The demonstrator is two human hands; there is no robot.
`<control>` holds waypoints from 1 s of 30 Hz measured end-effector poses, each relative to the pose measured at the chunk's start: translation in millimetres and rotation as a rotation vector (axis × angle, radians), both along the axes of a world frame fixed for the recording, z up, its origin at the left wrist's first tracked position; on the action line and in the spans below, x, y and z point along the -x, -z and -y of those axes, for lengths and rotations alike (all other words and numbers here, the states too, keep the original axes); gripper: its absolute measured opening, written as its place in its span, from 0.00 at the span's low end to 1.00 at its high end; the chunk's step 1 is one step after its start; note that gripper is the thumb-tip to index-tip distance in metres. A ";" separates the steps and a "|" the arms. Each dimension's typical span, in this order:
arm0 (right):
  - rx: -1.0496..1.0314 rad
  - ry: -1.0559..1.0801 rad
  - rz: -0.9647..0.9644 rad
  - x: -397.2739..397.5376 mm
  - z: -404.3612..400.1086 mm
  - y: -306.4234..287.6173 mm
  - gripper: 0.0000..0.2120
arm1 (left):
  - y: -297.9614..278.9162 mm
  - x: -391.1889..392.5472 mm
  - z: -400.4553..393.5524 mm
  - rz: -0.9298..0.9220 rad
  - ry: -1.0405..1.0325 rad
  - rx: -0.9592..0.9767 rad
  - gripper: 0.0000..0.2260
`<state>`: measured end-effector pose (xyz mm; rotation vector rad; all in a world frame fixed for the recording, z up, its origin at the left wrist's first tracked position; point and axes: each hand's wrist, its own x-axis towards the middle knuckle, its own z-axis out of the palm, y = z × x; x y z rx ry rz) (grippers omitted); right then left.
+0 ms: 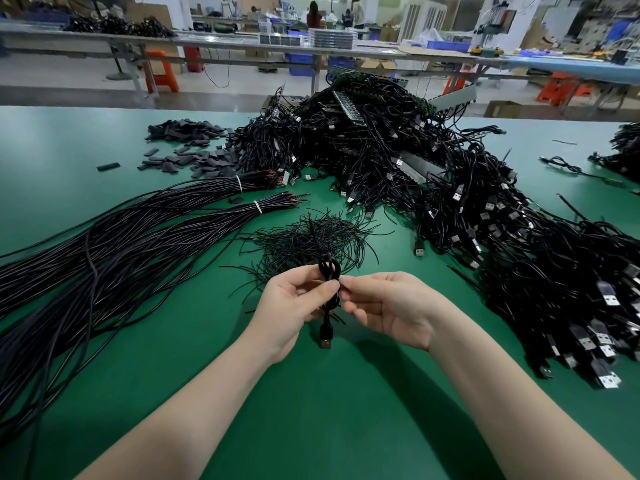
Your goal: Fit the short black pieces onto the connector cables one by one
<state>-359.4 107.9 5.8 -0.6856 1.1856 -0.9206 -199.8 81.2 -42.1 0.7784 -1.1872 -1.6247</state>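
Both grips pinch one coiled connector cable (328, 271): left hand (294, 299), right hand (388, 306); heap of short black pieces (187, 147) looks barely dented

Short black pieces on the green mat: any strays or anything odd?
One short black piece lies alone on the green mat, left of the pile of short black pieces; another sits between the two tied black cable bundles. Nothing looks damaged.

Green mat (329, 410) covers bench. Orange stools (161, 72) under rear tables, blue bins (299, 60) beside them. Two persons (314, 15) at far bench, backs turned.
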 end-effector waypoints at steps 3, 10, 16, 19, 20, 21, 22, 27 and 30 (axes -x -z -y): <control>0.138 0.016 -0.102 -3.1 -1.4 1.9 0.06 | 0.3 0.7 0.1 0.023 -0.016 -0.011 0.09; 1.122 0.191 -1.288 -26.9 -0.9 27.2 0.03 | -6.5 -5.4 8.7 -0.104 0.045 -0.228 0.07; 1.567 0.097 -1.495 -10.7 2.1 33.5 0.09 | -8.2 -12.0 12.1 -0.134 0.182 -0.314 0.03; 1.113 0.187 -1.096 -14.6 1.9 28.0 0.04 | -4.5 -7.3 10.9 -0.176 0.034 -0.285 0.06; 0.894 0.215 -0.901 -15.4 2.2 24.1 0.06 | -3.2 -6.3 10.9 -0.183 -0.009 -0.270 0.06; 0.681 0.217 -0.689 -15.6 2.8 20.0 0.10 | -1.9 -5.8 10.9 -0.173 -0.034 -0.245 0.07; 0.517 0.200 -0.524 -14.1 3.8 17.5 0.14 | -1.0 -5.7 10.6 -0.149 -0.040 -0.209 0.07; 0.130 0.097 -0.253 -8.4 1.9 15.7 0.14 | 0.9 -4.0 8.6 -0.114 0.005 -0.117 0.09; 0.042 0.065 -0.065 -9.1 2.0 12.4 0.10 | 1.5 -4.2 9.2 -0.146 0.029 -0.112 0.09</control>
